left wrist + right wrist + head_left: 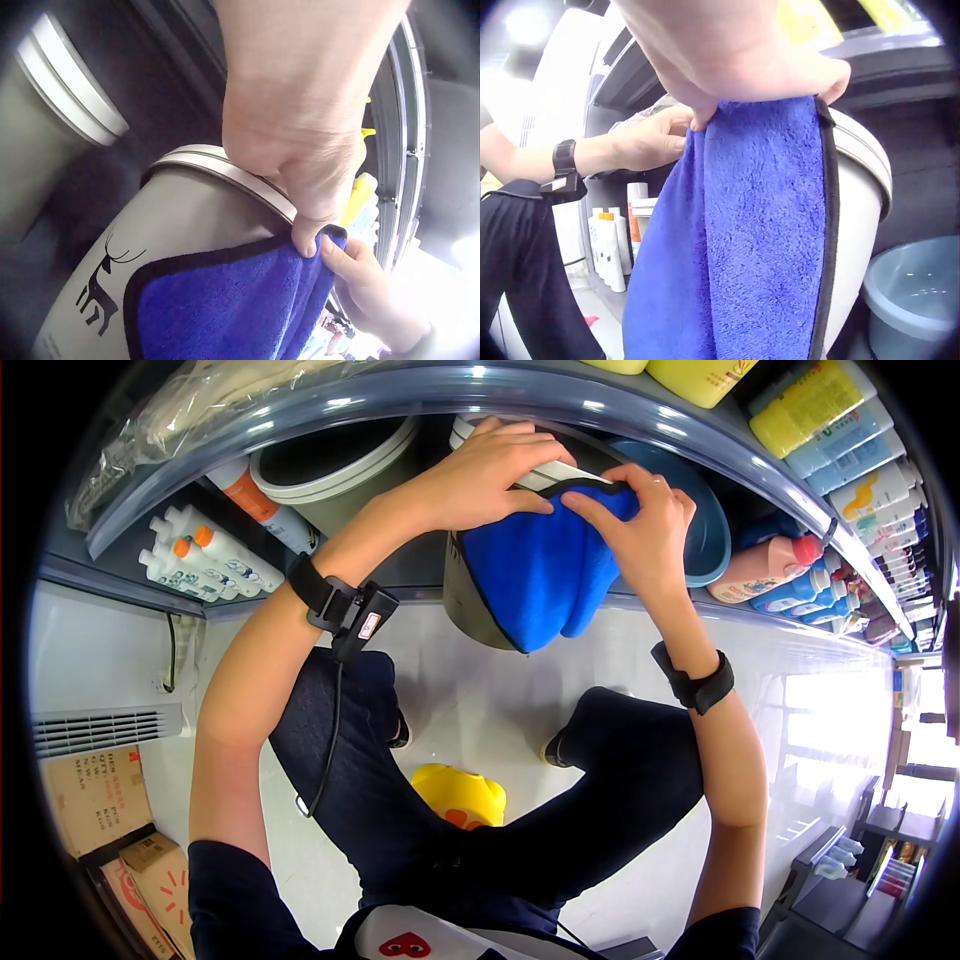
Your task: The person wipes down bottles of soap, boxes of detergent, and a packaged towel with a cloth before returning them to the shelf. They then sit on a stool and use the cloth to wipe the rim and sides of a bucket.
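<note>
A blue towel [530, 575] with black edging hangs over the front of a grey bucket [463, 595] with a white rim. In the left wrist view, a black deer print shows on the bucket's side [97, 292]. My left hand [495, 475] lies over the rim and pinches the towel's upper edge, its thumb on the outer face. Close beside it, my right hand [650, 525] grips the towel between thumb and fingers. In the right wrist view, the towel hangs in folds below the right hand [735, 60], its fingers partly hidden.
Another white-rimmed bucket [340, 470] stands to the left, by several white bottles [215, 560]. On the right are a blue basin [705, 525] and a pink bottle [765, 568]. A curved shelf edge [470, 392] runs above the hands. A yellow object [460, 792] sits between the legs.
</note>
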`<move>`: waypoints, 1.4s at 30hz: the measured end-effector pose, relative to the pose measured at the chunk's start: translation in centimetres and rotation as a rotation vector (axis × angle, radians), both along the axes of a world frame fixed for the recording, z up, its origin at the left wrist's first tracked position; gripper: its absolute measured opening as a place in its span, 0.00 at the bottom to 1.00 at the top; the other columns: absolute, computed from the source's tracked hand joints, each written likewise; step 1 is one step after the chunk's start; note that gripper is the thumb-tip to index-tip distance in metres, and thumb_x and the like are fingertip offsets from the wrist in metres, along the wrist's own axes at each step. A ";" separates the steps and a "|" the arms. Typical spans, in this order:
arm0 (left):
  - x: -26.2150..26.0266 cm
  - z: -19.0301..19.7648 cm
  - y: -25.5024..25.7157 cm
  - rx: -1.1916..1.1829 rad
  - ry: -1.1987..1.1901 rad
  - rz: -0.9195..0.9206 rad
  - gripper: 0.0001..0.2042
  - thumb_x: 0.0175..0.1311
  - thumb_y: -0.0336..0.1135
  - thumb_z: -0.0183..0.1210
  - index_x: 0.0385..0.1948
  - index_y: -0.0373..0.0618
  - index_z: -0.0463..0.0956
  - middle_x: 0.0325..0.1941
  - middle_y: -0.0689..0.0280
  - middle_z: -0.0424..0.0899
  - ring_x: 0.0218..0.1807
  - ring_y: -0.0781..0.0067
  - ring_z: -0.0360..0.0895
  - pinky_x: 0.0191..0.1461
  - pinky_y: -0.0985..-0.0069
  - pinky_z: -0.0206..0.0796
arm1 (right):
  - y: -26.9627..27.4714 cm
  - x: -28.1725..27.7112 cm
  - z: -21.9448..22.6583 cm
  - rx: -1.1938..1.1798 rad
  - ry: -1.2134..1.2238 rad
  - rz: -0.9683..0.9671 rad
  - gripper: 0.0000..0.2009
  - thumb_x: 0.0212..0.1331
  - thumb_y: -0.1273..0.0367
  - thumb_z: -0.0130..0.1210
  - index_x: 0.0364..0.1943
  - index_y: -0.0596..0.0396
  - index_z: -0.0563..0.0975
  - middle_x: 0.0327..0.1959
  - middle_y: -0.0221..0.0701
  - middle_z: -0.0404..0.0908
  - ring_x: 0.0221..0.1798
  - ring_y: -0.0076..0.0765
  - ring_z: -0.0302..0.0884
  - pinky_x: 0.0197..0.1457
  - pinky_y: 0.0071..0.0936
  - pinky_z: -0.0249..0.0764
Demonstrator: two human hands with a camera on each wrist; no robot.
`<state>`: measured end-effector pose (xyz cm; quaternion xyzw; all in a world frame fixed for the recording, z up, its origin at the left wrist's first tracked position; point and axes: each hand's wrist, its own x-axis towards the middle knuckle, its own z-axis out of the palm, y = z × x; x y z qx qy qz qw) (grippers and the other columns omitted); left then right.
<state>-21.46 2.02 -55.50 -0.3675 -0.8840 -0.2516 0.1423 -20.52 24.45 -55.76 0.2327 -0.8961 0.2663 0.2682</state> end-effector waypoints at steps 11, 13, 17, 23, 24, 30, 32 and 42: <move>0.0 -0.3 0.5 0.069 0.038 -0.017 0.15 0.68 0.40 0.60 0.53 0.46 0.78 0.48 0.64 0.82 0.57 0.62 0.73 0.70 0.60 0.50 | 0.2 -0.2 -0.6 -0.040 0.006 -0.012 0.22 0.51 0.50 0.70 0.36 0.54 0.84 0.32 0.32 0.84 0.43 0.38 0.79 0.63 0.41 0.57; 0.0 -0.3 0.7 0.061 0.059 0.000 0.15 0.68 0.41 0.60 0.51 0.45 0.79 0.46 0.63 0.82 0.55 0.62 0.74 0.69 0.60 0.52 | 0.2 -0.1 -0.7 -0.031 0.022 -0.037 0.21 0.51 0.49 0.70 0.36 0.53 0.84 0.32 0.31 0.84 0.42 0.38 0.79 0.63 0.40 0.58; 0.0 -0.1 0.3 0.039 0.070 -0.008 0.18 0.63 0.44 0.65 0.50 0.45 0.79 0.44 0.63 0.81 0.53 0.61 0.74 0.67 0.60 0.53 | -0.5 0.4 -0.8 -0.002 0.087 -0.060 0.21 0.51 0.49 0.70 0.34 0.53 0.84 0.31 0.30 0.84 0.40 0.37 0.79 0.61 0.40 0.58; 0.3 0.6 -0.1 -0.015 -0.033 0.010 0.19 0.59 0.43 0.68 0.48 0.45 0.79 0.42 0.63 0.81 0.52 0.61 0.74 0.64 0.61 0.55 | -1.3 0.7 -0.9 0.046 0.133 -0.053 0.21 0.53 0.49 0.68 0.33 0.54 0.84 0.31 0.30 0.84 0.39 0.38 0.78 0.58 0.41 0.58; 0.4 0.5 -0.1 0.005 -0.020 0.002 0.19 0.59 0.43 0.68 0.48 0.45 0.79 0.42 0.63 0.81 0.52 0.61 0.74 0.64 0.62 0.55 | -1.4 0.5 -0.8 0.044 0.144 -0.050 0.20 0.54 0.49 0.68 0.33 0.54 0.84 0.31 0.30 0.84 0.39 0.38 0.78 0.58 0.41 0.58; 0.1 0.3 0.8 0.067 0.017 -0.011 0.13 0.66 0.42 0.61 0.45 0.43 0.80 0.39 0.62 0.81 0.47 0.60 0.76 0.57 0.66 0.58 | -0.4 -0.2 -0.6 -0.037 0.049 0.028 0.18 0.57 0.52 0.67 0.33 0.54 0.83 0.32 0.30 0.83 0.42 0.40 0.77 0.61 0.43 0.55; 0.0 0.2 1.1 0.078 0.021 0.001 0.13 0.67 0.41 0.60 0.43 0.42 0.80 0.39 0.62 0.81 0.47 0.60 0.76 0.57 0.66 0.59 | 0.1 -0.3 -0.2 -0.041 0.001 0.041 0.17 0.57 0.53 0.67 0.34 0.54 0.83 0.32 0.29 0.83 0.42 0.40 0.77 0.61 0.43 0.55; 0.0 -0.2 2.4 0.057 0.215 0.080 0.23 0.60 0.58 0.64 0.29 0.42 0.76 0.27 0.63 0.77 0.34 0.58 0.75 0.41 0.64 0.62 | 2.7 -0.6 0.1 -0.221 -0.357 0.280 0.12 0.61 0.62 0.62 0.44 0.52 0.84 0.38 0.34 0.82 0.50 0.42 0.70 0.66 0.36 0.57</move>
